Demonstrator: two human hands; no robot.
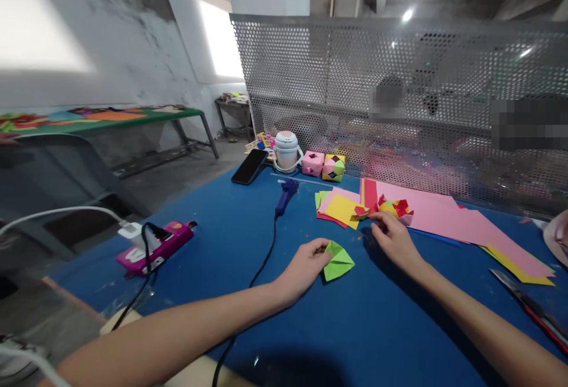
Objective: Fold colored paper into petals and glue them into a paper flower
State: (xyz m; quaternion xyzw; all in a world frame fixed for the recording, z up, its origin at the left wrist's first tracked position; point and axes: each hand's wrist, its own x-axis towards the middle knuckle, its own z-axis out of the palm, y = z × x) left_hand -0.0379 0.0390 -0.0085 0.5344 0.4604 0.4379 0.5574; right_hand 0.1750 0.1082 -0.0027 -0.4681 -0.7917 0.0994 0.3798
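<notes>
My left hand pinches a folded green paper piece that rests on the blue table. My right hand reaches toward a partly built paper ball of red, yellow and pink pieces, and its fingertips touch the ball's left side. Its fingers are curled together. A stack of small coloured paper squares lies just left of the ball.
Large pink and yellow sheets spread to the right. A blue glue gun with a black cord, a phone, a white cup and two paper cubes stand behind. A pink power strip sits left; a knife lies right.
</notes>
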